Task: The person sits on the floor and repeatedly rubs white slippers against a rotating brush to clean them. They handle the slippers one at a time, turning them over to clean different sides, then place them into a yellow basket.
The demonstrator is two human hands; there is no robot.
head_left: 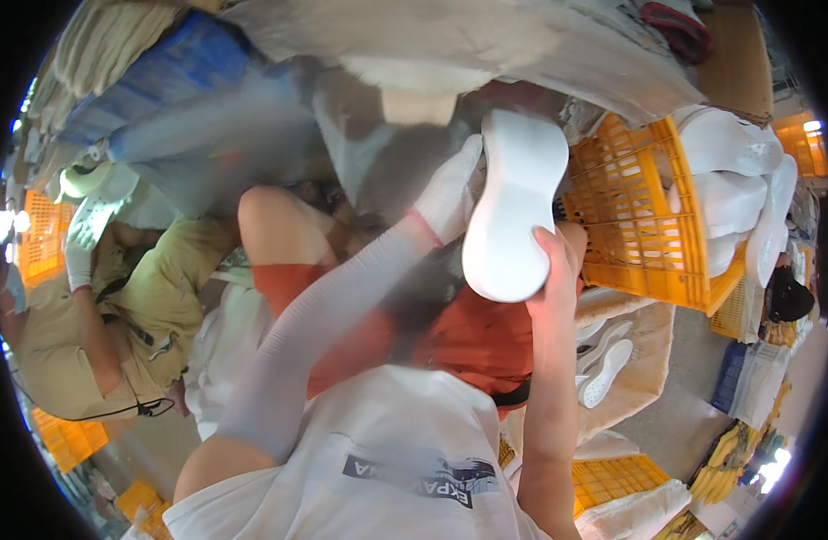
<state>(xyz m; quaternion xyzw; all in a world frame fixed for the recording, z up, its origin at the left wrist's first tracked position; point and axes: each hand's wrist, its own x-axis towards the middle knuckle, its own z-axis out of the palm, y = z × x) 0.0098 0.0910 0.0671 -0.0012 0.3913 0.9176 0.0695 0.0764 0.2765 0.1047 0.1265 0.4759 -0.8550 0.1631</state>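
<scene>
A white shoe sole (517, 202) is held upright over my lap, its smooth broad face showing. My left hand (451, 191), in a white glove with a pale sleeve up the arm, is closed on the sole's left edge near the upper end. My bare right hand (556, 270) grips its lower right edge, the thumb lying on the face. The fingers behind the sole are hidden. Just beyond it a pale block-like part (418, 106) juts out under a light grey cover (486, 40).
Beside my right hand, a tilted orange crate (630, 216) holds several white soles (729, 198). More soles (604, 373) lie in a cloth-lined container (643, 387) by my right leg. On the left sits a co-worker (139, 315), a gloved hand holding a light-coloured shoe part (103, 202).
</scene>
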